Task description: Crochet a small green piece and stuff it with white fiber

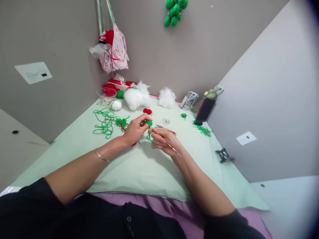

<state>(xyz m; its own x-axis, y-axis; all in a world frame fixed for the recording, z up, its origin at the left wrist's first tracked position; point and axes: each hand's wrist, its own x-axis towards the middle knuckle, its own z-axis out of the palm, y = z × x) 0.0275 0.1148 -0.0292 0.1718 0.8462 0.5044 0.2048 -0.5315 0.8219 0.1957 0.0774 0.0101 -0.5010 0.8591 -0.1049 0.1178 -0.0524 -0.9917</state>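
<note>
Head view showed left fingers (147, 121) pinching a small green yarn piece (149, 123), right fingers (151, 130) closed around a slim yellow-handled hook (168, 144).

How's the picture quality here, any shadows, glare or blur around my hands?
Head view: soft light, no harsh glare on the pale green cloth, only a faint shadow below the hands; dark curve and haze at the right edge; wide-angle stretch towards the corners; the green piece in your left hand and hook in your right hand lack fine detail.

Black sleeves, dark button, silvery wrist bangle
</note>
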